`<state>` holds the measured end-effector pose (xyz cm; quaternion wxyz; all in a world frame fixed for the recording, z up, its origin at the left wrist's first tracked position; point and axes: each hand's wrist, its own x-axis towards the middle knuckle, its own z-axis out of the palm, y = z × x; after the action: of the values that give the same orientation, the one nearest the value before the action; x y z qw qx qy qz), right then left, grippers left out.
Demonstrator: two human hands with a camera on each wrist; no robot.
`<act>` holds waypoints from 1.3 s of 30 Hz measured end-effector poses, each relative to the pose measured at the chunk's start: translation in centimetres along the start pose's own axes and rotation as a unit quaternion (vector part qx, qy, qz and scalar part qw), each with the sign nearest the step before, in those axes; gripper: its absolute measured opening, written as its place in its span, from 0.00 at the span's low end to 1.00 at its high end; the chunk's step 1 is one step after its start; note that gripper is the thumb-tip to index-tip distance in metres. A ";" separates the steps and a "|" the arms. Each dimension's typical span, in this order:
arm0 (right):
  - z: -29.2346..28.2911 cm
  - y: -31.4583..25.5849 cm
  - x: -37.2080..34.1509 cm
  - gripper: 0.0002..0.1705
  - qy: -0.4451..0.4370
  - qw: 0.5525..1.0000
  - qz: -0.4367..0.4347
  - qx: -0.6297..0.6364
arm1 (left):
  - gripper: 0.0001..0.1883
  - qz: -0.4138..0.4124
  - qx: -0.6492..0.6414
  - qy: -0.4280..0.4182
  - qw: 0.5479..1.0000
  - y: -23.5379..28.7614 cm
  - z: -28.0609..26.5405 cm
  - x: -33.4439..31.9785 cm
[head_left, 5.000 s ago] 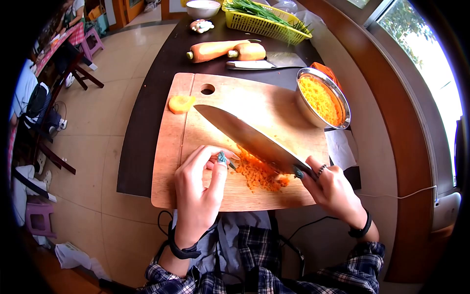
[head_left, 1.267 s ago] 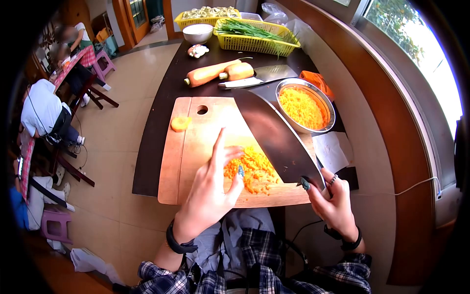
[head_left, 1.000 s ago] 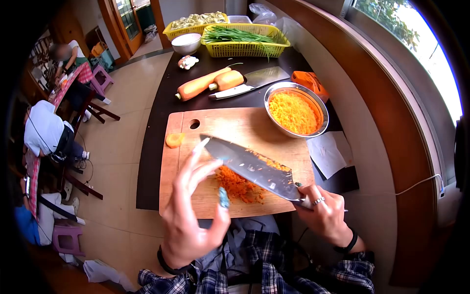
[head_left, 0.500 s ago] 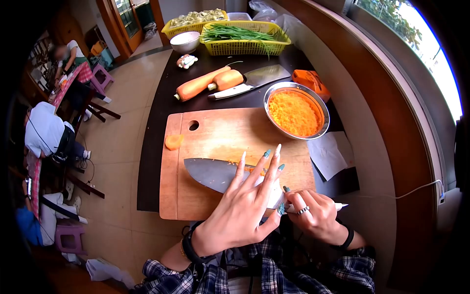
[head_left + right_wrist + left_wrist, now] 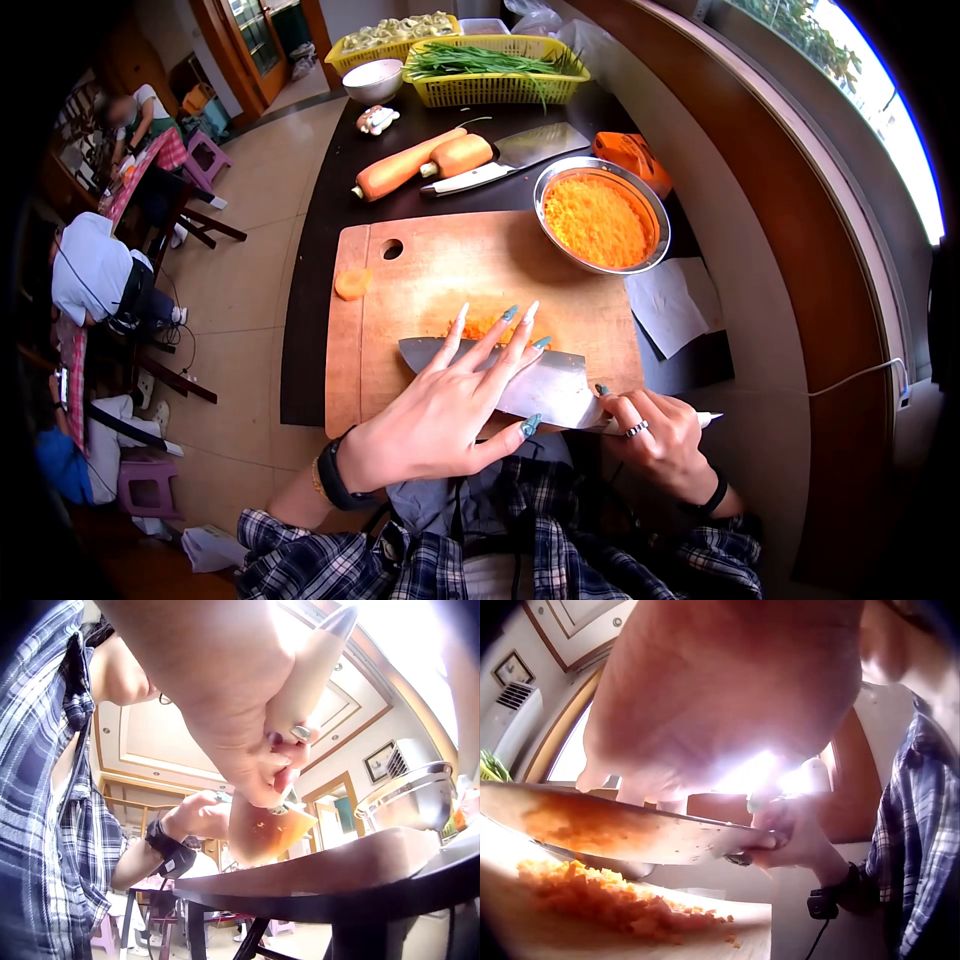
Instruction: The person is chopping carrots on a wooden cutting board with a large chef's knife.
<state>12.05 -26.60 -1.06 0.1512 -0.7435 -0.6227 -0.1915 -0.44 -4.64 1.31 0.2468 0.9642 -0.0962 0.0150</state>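
Note:
My right hand (image 5: 657, 437) grips the handle of a wide knife (image 5: 555, 393) near the front right corner of the wooden cutting board (image 5: 375, 350). Across the blade lies my left hand (image 5: 440, 410), its fingers spread and nearly straight, thumb apart. In the left wrist view the blade (image 5: 577, 825) is tilted above a heap of chopped carrot (image 5: 607, 896), and fingers of that hand meet its upper side. Most of the heap is hidden from the head view; some chopped carrot (image 5: 485, 326) shows beyond the fingers. A carrot piece (image 5: 352, 284) lies at the board's left.
A metal bowl (image 5: 600, 222) of chopped carrot overlaps the board's back right corner. Behind the board are two carrots (image 5: 400, 170), a second knife (image 5: 470, 179), an orange package (image 5: 634, 160), a white bowl (image 5: 373, 82) and a yellow basket (image 5: 495, 92) of greens. Paper (image 5: 672, 308) lies at right.
From spread in the air above the board, my left hand has come down over the blade, then shifted left. The knife has swung from slanting across the board to lying lower, nearer its front edge.

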 end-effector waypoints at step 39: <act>-4.3 0.5 -3.0 0.13 -0.123 0.616 0.560 0.540 | 0.22 -0.148 -0.214 0.134 0.956 -2.0 -0.9 -0.9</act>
<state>11.71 -31.30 1.37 0.5250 -0.7487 -0.0896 0.3946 -0.90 -2.35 1.10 0.4572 0.8815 0.0803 0.0868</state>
